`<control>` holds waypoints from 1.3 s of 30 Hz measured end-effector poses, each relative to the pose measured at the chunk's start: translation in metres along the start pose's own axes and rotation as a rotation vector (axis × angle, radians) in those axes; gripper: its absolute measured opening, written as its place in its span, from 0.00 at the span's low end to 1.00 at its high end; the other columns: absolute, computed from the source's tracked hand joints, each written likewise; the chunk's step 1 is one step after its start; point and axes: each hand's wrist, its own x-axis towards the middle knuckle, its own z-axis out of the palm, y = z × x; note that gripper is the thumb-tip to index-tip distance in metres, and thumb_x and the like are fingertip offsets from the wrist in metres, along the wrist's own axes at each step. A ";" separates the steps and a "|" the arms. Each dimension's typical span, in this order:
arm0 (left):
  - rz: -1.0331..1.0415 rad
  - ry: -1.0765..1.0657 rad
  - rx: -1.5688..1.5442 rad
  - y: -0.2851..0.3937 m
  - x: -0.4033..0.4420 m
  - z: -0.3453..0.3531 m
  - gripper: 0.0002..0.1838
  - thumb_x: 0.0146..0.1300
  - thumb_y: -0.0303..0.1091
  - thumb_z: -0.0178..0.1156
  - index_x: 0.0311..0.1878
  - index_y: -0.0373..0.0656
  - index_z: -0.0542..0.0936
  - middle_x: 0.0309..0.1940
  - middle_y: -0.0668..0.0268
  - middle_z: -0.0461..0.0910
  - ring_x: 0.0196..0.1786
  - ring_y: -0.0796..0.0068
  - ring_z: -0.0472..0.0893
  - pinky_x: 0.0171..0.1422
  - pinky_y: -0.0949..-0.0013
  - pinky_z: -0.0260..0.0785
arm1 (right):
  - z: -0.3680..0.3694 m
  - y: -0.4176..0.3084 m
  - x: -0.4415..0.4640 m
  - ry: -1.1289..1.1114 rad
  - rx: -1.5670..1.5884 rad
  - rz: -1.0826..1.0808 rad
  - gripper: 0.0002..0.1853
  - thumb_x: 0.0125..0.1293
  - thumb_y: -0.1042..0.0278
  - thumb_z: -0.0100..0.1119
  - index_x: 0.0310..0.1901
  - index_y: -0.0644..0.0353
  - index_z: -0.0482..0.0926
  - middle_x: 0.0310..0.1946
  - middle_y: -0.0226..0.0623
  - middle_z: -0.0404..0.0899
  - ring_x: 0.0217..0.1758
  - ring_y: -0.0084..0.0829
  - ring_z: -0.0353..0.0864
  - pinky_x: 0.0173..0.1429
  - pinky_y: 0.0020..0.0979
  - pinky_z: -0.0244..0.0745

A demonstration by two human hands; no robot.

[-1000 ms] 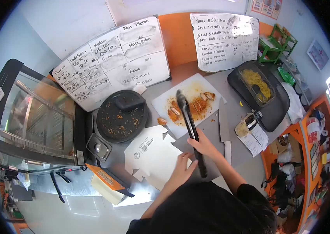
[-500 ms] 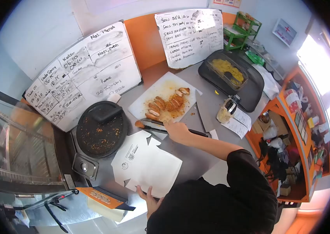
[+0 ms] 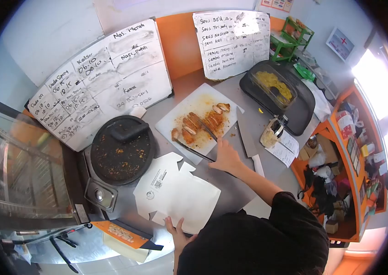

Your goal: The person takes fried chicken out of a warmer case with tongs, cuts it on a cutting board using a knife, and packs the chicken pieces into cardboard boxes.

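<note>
My right hand [image 3: 225,157] is wrapped round the black tongs [image 3: 194,151], whose arms are spread over the cutting board [image 3: 171,120]. One arm reaches in among the sliced breaded meat [image 3: 191,124], the other lies along the board's near left edge by a slice at the corner. My left hand [image 3: 179,232] rests with fingers apart on the near edge of the white folded carton [image 3: 182,192]. A large knife [image 3: 247,140] lies to the right of the board.
A round black lid [image 3: 121,153] and a small steel lidded container [image 3: 100,195] are at the left, beside a glass cabinet [image 3: 24,160]. Back right are a black tray with a food tub [image 3: 274,87] and receipts [image 3: 283,150]. Whiteboards [image 3: 107,82] lean behind.
My right hand has swung the tongs from upright over the board down to its near side, and their arms have spread. My left hand has moved down to the carton's near edge.
</note>
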 end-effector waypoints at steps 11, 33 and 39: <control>0.045 0.109 0.123 -0.017 -0.007 0.012 0.29 0.37 0.51 0.70 0.38 0.46 0.69 0.64 0.49 0.47 0.66 0.38 0.42 0.65 0.39 0.41 | 0.030 -0.009 0.037 0.008 0.071 0.073 0.61 0.38 0.48 0.65 0.64 0.76 0.36 0.56 0.63 0.57 0.49 0.51 0.71 0.49 0.38 0.72; 0.102 0.191 0.123 -0.003 -0.009 0.010 0.33 0.44 0.68 0.58 0.33 0.45 0.65 0.59 0.51 0.53 0.64 0.42 0.46 0.64 0.39 0.42 | 0.056 -0.006 0.010 0.100 0.305 0.089 0.58 0.40 0.54 0.69 0.63 0.74 0.39 0.48 0.58 0.64 0.45 0.51 0.73 0.46 0.40 0.73; 0.102 0.241 0.126 -0.004 -0.009 0.013 0.31 0.45 0.65 0.60 0.33 0.44 0.66 0.59 0.51 0.54 0.64 0.42 0.46 0.63 0.40 0.43 | 0.058 -0.009 0.038 0.054 0.280 0.083 0.44 0.46 0.58 0.63 0.58 0.72 0.48 0.42 0.58 0.69 0.41 0.51 0.76 0.42 0.42 0.74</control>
